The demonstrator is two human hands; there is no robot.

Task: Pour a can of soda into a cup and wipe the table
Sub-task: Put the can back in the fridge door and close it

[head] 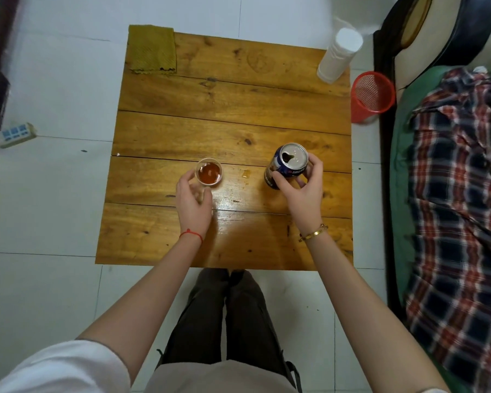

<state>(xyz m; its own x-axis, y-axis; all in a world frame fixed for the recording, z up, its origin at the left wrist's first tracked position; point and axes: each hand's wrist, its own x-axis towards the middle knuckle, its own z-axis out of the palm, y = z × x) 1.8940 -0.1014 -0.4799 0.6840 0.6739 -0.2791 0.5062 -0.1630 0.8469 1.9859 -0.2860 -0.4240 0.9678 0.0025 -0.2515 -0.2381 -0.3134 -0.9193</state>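
One wooden table (233, 123) carries one opened soda can (288, 165), one clear cup (209, 173) of brown drink, one folded yellow-green cloth (152, 49), one white stack, probably of paper cups (339, 55), and one small spilled drop (245, 173). Two hands show: left hand (193, 199), right hand (305, 188). One red basket (372, 93) and one power strip (14, 134) stand on the floor.

— What stands on the square wooden plank table (233, 120)?

— A small clear plastic cup (209, 172) of reddish-brown soda, gripped by the left hand (194, 200). The right hand (305, 186) holds an opened dark blue soda can (287, 165), standing upright.

— Between them?

— A small amber spill (246, 173). A folded olive-green cloth (153, 49) lies at the far left corner, a white stack of cups (339, 55) far right.
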